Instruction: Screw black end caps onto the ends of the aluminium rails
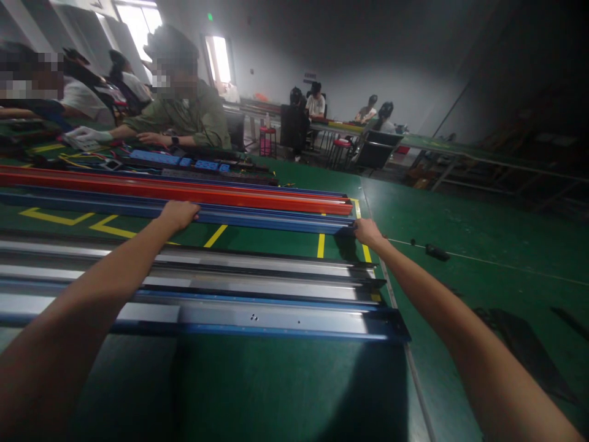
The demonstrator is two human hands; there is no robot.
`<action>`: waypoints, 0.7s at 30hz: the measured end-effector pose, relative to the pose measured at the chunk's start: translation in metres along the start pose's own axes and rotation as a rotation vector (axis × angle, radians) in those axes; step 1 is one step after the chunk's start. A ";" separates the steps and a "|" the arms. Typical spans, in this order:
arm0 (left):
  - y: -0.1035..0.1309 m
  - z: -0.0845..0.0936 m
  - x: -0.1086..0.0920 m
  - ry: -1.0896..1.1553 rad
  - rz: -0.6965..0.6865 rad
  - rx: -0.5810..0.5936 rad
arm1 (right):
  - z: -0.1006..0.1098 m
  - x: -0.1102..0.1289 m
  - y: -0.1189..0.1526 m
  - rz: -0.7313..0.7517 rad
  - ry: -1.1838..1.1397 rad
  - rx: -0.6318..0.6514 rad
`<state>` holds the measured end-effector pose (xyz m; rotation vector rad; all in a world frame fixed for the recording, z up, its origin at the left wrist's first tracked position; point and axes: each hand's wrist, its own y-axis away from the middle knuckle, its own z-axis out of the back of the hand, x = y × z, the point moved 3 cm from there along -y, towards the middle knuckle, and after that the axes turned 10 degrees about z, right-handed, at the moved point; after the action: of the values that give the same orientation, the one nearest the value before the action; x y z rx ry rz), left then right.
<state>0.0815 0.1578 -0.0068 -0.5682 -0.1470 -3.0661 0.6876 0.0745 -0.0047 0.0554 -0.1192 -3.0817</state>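
Both my arms reach forward over the green table to a long blue metal rail (257,218). My left hand (178,215) is closed around it partway along its length. At its right end, my right hand (367,232) grips the rail with bent fingers; the fingertips are partly hidden. Just behind lies a long red rail (276,197), parallel to the blue one. Nearer to me, several silver-grey rails (294,264) lie side by side. The closest is a wide blue-edged rail (276,320) with small holes in its face.
Yellow tape marks (321,245) run over the green table (285,380). Beyond the rails sit blue connector blocks (156,158) and wires. A co-worker in a green shirt (197,116) works across the table. A small black object (437,252) lies to the right.
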 end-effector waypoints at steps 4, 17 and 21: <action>0.001 0.000 0.001 0.034 -0.018 -0.049 | 0.000 0.001 0.006 -0.029 0.025 0.008; 0.009 -0.004 0.004 0.075 -0.041 -0.126 | 0.001 0.006 0.033 -0.028 0.027 0.041; 0.017 -0.002 0.003 0.074 -0.039 -0.126 | 0.002 0.008 0.041 -0.030 0.028 0.046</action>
<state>0.0782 0.1403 -0.0057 -0.4612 0.0372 -3.1453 0.6814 0.0329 0.0004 0.1027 -0.1892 -3.1070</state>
